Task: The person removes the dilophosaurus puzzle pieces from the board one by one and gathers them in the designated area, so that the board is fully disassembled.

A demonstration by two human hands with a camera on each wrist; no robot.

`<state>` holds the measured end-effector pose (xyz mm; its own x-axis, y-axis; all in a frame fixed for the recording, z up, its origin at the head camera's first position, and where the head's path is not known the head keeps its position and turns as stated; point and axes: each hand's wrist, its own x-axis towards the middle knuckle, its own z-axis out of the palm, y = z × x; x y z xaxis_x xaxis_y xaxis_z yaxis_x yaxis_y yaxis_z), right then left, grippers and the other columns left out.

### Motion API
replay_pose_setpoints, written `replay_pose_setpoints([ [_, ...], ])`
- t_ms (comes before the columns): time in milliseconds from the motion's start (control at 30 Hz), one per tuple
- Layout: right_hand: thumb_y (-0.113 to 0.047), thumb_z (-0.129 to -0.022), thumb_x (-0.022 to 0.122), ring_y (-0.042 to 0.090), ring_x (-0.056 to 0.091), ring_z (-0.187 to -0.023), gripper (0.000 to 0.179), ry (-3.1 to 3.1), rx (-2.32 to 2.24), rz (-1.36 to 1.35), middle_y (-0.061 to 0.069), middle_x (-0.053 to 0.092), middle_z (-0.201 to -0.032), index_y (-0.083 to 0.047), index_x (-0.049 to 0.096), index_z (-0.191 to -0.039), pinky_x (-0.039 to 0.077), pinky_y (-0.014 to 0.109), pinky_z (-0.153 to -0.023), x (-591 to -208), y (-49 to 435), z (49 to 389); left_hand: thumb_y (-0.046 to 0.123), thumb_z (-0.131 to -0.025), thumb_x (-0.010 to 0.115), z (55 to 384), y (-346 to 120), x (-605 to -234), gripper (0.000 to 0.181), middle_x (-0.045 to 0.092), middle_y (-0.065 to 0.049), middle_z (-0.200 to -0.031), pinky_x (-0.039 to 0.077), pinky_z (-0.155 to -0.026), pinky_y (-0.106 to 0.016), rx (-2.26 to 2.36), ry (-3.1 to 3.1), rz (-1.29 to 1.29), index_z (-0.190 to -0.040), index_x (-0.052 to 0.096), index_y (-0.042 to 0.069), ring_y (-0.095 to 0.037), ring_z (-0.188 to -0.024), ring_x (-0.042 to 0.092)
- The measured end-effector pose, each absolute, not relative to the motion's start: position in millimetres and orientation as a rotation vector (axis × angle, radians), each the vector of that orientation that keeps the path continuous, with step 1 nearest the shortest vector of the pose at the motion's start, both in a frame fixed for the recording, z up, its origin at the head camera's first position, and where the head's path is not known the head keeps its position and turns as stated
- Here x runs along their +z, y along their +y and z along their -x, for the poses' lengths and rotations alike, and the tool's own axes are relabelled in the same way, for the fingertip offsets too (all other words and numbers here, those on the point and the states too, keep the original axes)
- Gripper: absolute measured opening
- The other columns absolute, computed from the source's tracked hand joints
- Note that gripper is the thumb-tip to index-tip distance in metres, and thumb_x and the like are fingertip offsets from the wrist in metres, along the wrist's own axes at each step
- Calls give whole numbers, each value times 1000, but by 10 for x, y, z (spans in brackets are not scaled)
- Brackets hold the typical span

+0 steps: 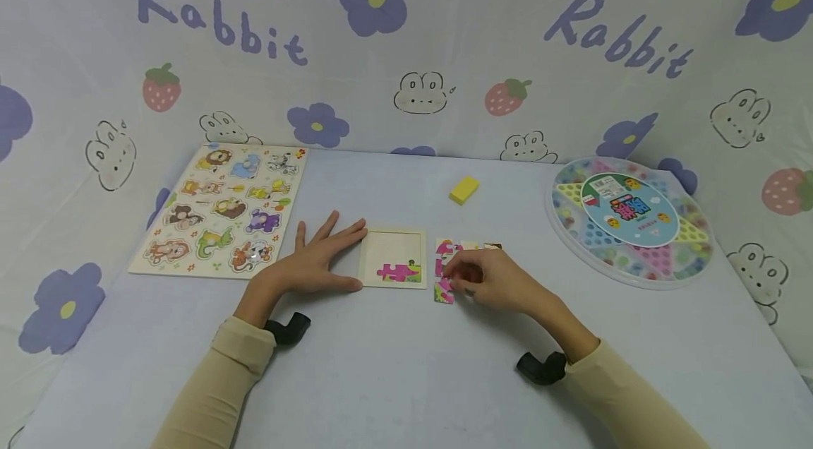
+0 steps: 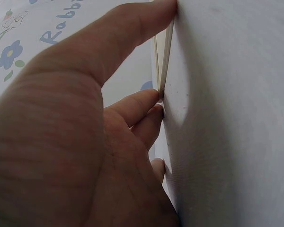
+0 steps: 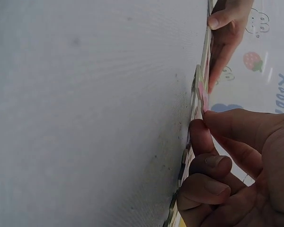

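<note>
A square wooden puzzle tray (image 1: pixel 392 248) lies mid-table, with joined pink and green puzzle pieces (image 1: pixel 400 272) in its lower right part. My left hand (image 1: pixel 311 258) spreads its fingers on the tray's left side; thumb and index fingertip touch its edge, as the left wrist view also shows. Right of the tray, my right hand (image 1: pixel 492 279) pinches a pink and green puzzle piece (image 3: pixel 201 92) between thumb and index finger, its other fingers curled. Loose puzzle pieces (image 1: pixel 443 247) lie under and behind this hand, which partly hides them.
At the left lies a wooden animal board (image 1: pixel 238 188). A yellow block (image 1: pixel 464 190) sits behind the loose pieces. The round game board (image 1: pixel 629 212) with coloured dots is at the right. Behind the table hangs a printed cloth (image 1: pixel 444 25).
</note>
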<state>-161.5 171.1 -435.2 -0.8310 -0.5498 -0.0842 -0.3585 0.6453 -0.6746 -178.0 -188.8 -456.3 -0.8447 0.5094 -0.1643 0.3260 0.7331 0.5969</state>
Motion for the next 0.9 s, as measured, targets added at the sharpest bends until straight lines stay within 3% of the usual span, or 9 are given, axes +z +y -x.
replay_pose_setpoints([
  [900, -12, -98, 75, 13, 54, -77, 13, 2617, -892, 737, -5, 66, -87, -17, 77, -109, 45, 21, -64, -4305, 1687, 1618, 51, -89, 79, 1789, -1885, -4586, 99, 15, 7, -180, -27, -123, -72, 802, 2623, -651, -170, 27, 28, -33, -169, -13],
])
